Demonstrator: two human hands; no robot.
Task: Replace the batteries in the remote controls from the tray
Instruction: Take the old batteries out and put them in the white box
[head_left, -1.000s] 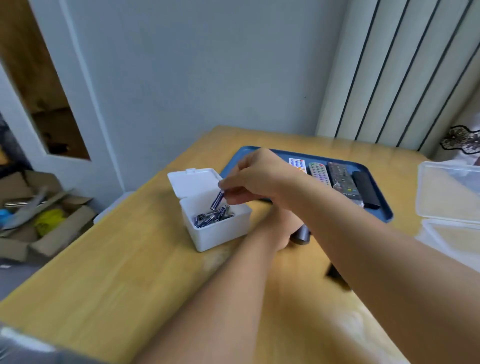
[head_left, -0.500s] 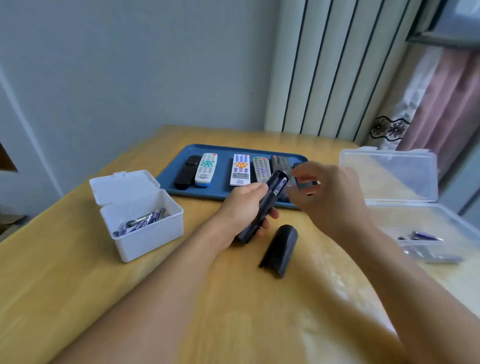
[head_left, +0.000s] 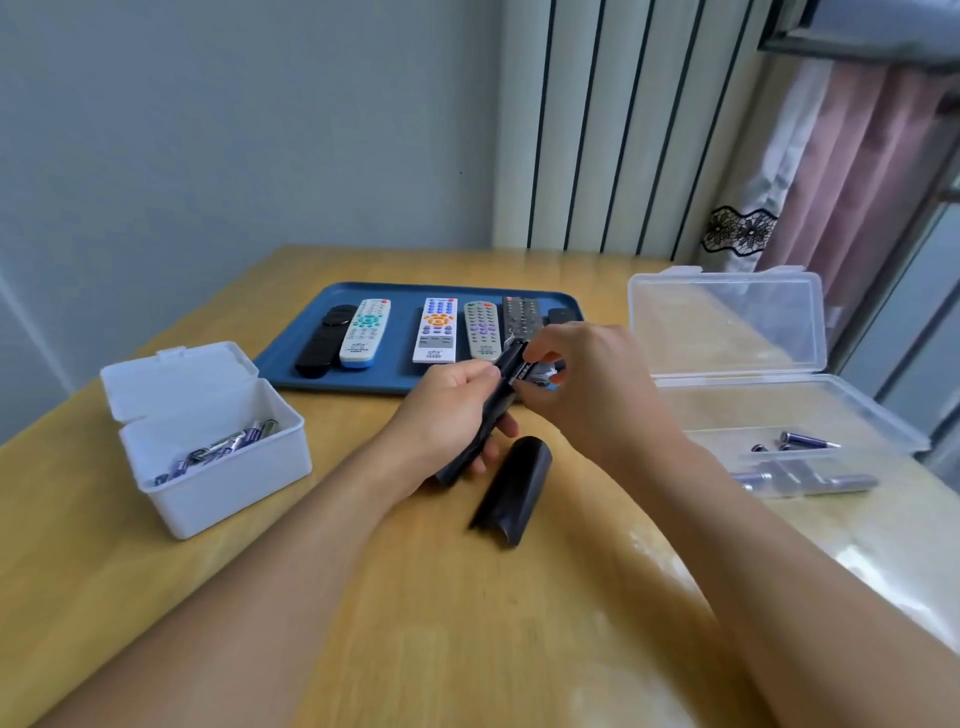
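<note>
My left hand (head_left: 447, 415) grips a black remote (head_left: 488, 415) tilted above the table, its battery bay facing up. My right hand (head_left: 582, 384) pinches a battery (head_left: 527, 370) at the remote's upper end, pressed against the bay. The remote's black back cover (head_left: 514, 488) lies on the table just in front of my hands. Behind them the blue tray (head_left: 400, 382) holds several remotes in a row, black, white and grey. A white box (head_left: 208, 457) at the left holds several batteries (head_left: 223, 447).
A clear plastic box (head_left: 779, 415) with its lid up stands at the right and holds a few batteries (head_left: 805, 441). The wooden table (head_left: 363, 597) reaches the grey wall and a white ribbed panel behind. A curtain hangs at the far right.
My right hand lifted a battery out of the white box and carried it right to the remote in my left hand. The view swung right. The battery now touches the open bay.
</note>
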